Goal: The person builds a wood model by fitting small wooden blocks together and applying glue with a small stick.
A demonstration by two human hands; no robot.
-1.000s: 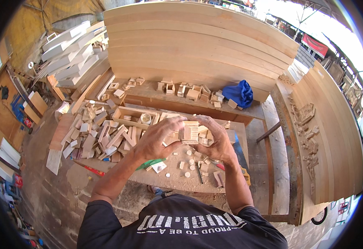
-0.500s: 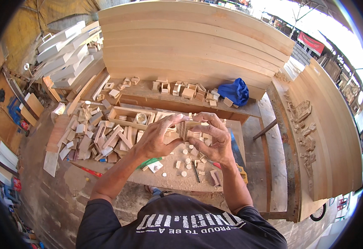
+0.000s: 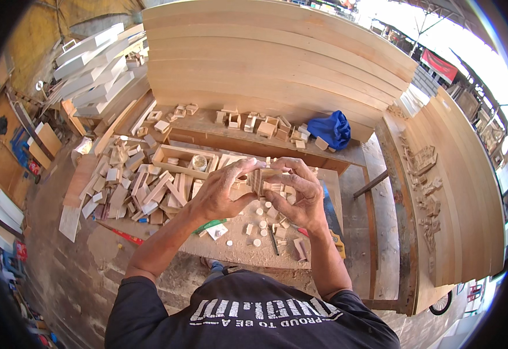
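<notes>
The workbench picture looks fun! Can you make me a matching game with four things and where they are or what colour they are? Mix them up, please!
Things:
1. small wooden piece
2. crumpled bundle
3. round jar
4. shirt

Places and colours:
A. in the long wooden box
B. black with white printing
C. between the left hand and the right hand
D. bright blue

Right pairs: 1-C, 2-D, 3-A, 4-B
</notes>
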